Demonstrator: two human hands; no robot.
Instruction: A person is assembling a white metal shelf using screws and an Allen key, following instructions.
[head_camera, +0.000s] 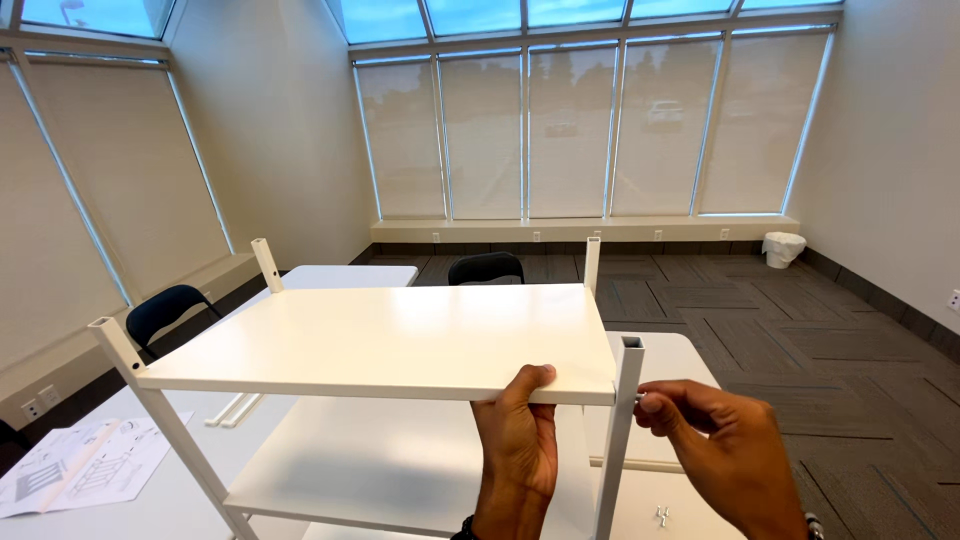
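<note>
A white shelf unit stands on a white table; its top shelf board sits between four square white posts. My left hand grips the near edge of that board from below, thumb on top. My right hand pinches a small metal fastener against the outer side of the near right post, just below the board's corner. A lower shelf lies underneath. Whether the fastener is a screw or a bolt is too small to tell.
An unfolded instruction sheet lies on the table at the left. A small metal wing-shaped part rests on the table near my right wrist. Two black chairs stand behind the tables. A white bin is by the far window.
</note>
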